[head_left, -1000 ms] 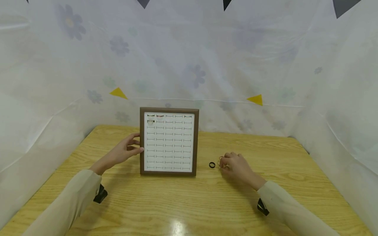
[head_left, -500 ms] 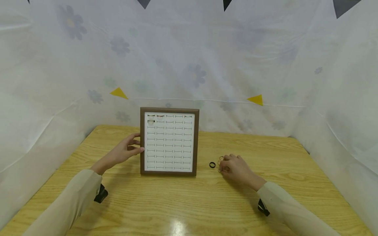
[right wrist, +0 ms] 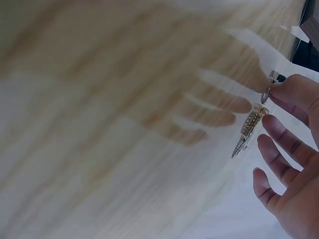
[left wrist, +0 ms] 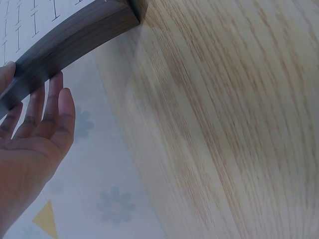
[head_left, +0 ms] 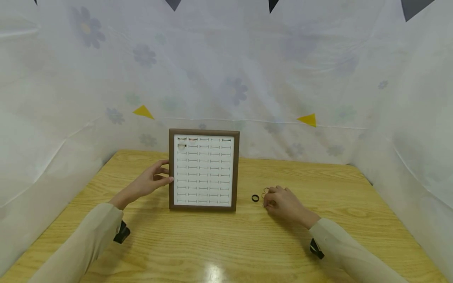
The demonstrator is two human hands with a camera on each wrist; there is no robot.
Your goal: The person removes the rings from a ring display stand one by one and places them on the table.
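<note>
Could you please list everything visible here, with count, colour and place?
ring display tray: one, brown frame with white slotted insert, upright at the table's middle; a few rings in its top-left slots.
black ring: one, on the table right of the tray.
gold rings: at least two, at the right fingertips; exact count unclear.
table: one, light wood.
backdrop sheet: white with faint flowers, behind and at the sides.
pennants: two yellow on the sheet, dark ones along the top edge.
left hand: fingers straight, touching the tray's left frame.
right hand: on the table, fingertips on the gold rings; grip unclear.
</note>
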